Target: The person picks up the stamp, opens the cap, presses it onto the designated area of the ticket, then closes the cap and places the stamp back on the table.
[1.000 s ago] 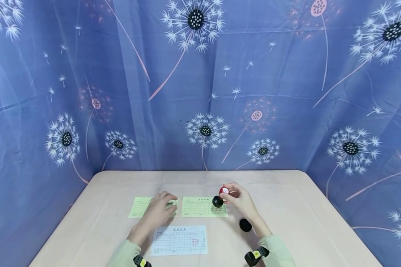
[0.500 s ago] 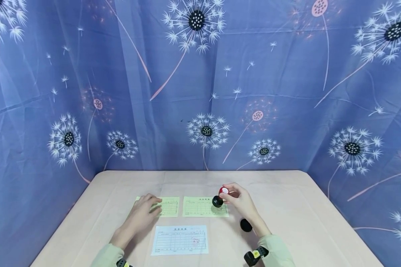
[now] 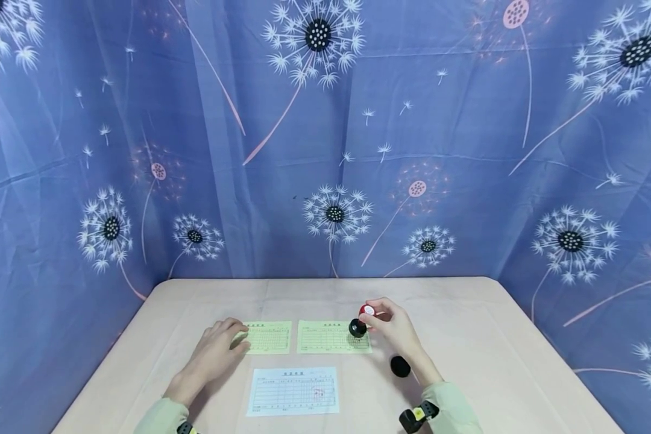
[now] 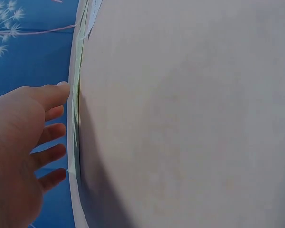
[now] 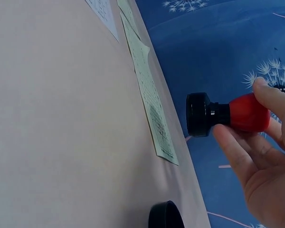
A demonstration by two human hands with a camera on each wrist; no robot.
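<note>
My right hand (image 3: 377,318) pinches a stamp (image 3: 361,320) with a red handle and a black base, held just above the right end of a green slip (image 3: 328,337). In the right wrist view the stamp (image 5: 223,115) hangs clear of that slip (image 5: 154,118). My left hand (image 3: 229,335) lies flat on the table, its straight fingers at the left edge of a second green slip (image 3: 268,337). In the left wrist view the fingers (image 4: 50,124) reach the thin green slip edge (image 4: 77,109).
A pale blue form (image 3: 293,390) with a red mark lies near the front of the beige table (image 3: 483,349). A round black cap (image 3: 399,366) sits beside my right forearm, also seen as the cap (image 5: 165,216). Blue dandelion cloth (image 3: 325,138) walls the table.
My left hand has slid left and back, off the left green slip to its left edge. The right hand with the stamp has barely moved.
</note>
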